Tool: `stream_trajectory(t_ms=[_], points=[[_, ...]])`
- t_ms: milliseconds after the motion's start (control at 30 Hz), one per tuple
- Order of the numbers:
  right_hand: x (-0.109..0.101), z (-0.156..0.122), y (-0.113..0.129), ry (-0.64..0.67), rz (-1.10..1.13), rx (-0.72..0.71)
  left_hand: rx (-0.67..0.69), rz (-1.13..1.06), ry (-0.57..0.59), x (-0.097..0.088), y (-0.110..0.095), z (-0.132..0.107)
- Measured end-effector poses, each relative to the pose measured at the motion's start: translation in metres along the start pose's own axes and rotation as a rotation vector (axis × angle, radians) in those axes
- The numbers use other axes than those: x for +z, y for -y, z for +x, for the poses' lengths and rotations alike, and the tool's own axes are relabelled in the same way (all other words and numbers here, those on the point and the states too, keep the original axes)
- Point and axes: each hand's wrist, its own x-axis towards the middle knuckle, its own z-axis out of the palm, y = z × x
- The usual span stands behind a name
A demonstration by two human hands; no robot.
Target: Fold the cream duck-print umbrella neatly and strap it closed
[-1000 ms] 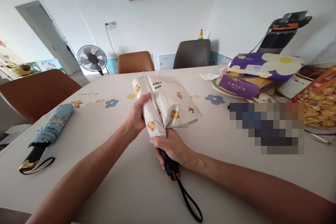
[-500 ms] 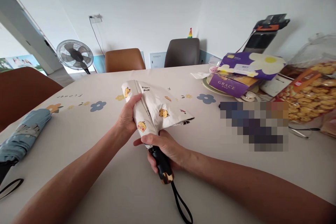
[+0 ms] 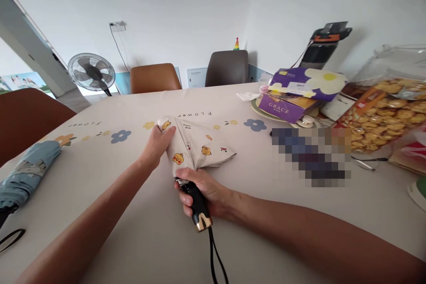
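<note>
Cream table [image 3: 149, 239]: spreads under the whole scene, printed with flowers and "Flower" lettering; clock positions are read from the white umbrella at its centre.
Chairs: a tan chair [image 3: 155, 78] stands near 11 o'clock, a grey chair [image 3: 226, 68] between 12 and 1, both beyond the table's far edge.
Standing fan [image 3: 91, 71]: between 10 and 11 o'clock, on the room's far side.
Snack container [image 3: 389, 115]: clear, full of golden pieces, just short of 3 o'clock.
White umbrella [image 3: 184, 148]: duck-printed and collapsed, between the two hands, its loose cloth fanning toward 3 o'clock; whether it touches the table cannot be told.
Blue umbrella [image 3: 36, 168]: bundled on the table near 9 o'clock, well apart from the hands.
Purple packages [image 3: 279, 108]: stacked on a plate at 2 o'clock.
Left hand [image 3: 159, 144]: grips the canopy's 10 o'clock edge, thumb on top, other fingers mostly hidden.
Right hand [image 3: 203, 188]: wrapped around the black handle [image 3: 199, 206] where it meets the cloth.
Wrist strap [image 3: 213, 253]: loops from the handle's gold-coloured end toward 6 o'clock.
</note>
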Motion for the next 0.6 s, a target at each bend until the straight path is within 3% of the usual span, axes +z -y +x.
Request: stream_trajectory(t_ms=[67,133,267,433,500,600], points=[[-0.002,0.002,0.0,0.021,0.001,0.027,0.168,0.072,-0.185,-0.004,-0.006,0.0],[-0.002,0.003,0.0,0.035,0.002,0.034,0.306,0.07,-0.202,-0.005,-0.012,-0.001],[-0.001,0.004,0.001,0.026,0.029,0.01,0.511,0.078,0.188,0.016,-0.026,-0.01],[-0.001,0.005,-0.001,0.011,0.081,0.016,0.621,0.378,0.725,0.071,-0.03,-0.008],[-0.002,0.005,-0.001,0.012,0.102,-0.015,0.675,0.507,0.817,0.089,-0.024,-0.003],[-0.002,0.005,-0.002,0.02,0.103,-0.014,0.759,0.745,0.828,0.101,-0.014,0.001]])
